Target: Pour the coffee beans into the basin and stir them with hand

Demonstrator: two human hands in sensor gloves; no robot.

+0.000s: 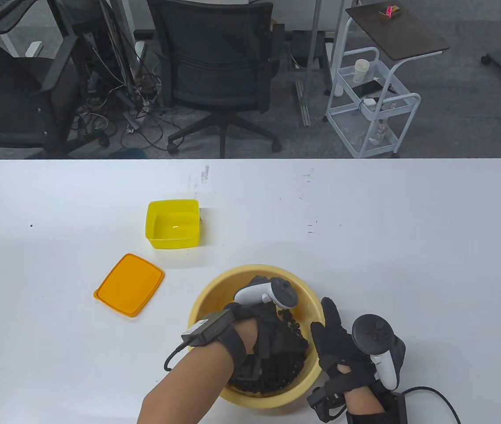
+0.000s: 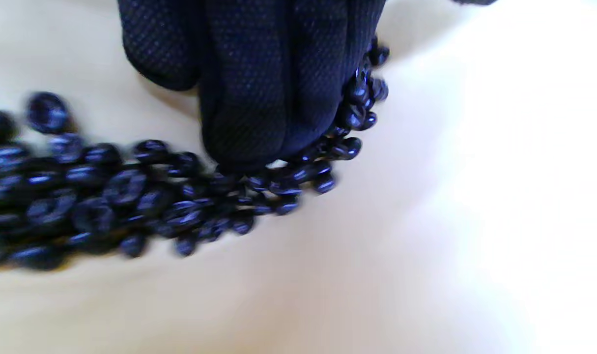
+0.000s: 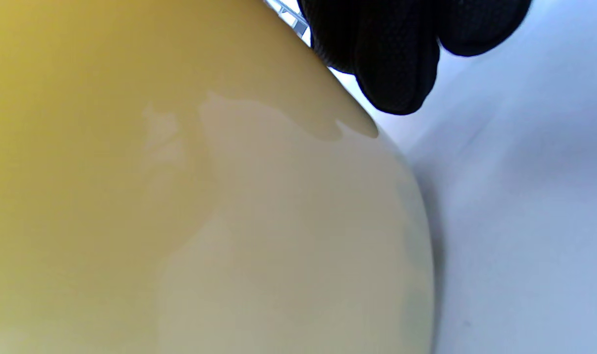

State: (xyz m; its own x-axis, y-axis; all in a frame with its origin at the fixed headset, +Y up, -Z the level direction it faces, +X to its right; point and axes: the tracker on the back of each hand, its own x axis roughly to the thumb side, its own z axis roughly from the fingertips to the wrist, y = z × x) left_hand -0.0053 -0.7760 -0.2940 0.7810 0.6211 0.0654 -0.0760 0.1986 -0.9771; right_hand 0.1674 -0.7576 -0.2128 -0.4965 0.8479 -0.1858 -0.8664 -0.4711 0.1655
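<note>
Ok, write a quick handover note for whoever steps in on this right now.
Left hand: inside the basin, fingers pushing through the coffee beans.
Right hand: fingers straight, resting against the basin's outer wall.
Yellow container sits empty behind the basin, its orange lid lying flat on the table.
Done: pouring.
Left: finish stirring.

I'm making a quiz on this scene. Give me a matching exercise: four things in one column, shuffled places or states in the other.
1. box
2. lid
3. beans
4. right hand

a. in the basin
b. flat on the table, off the box
c. against the basin's outer wall
d. empty, open

Pairs: 1-d, 2-b, 3-a, 4-c
</note>
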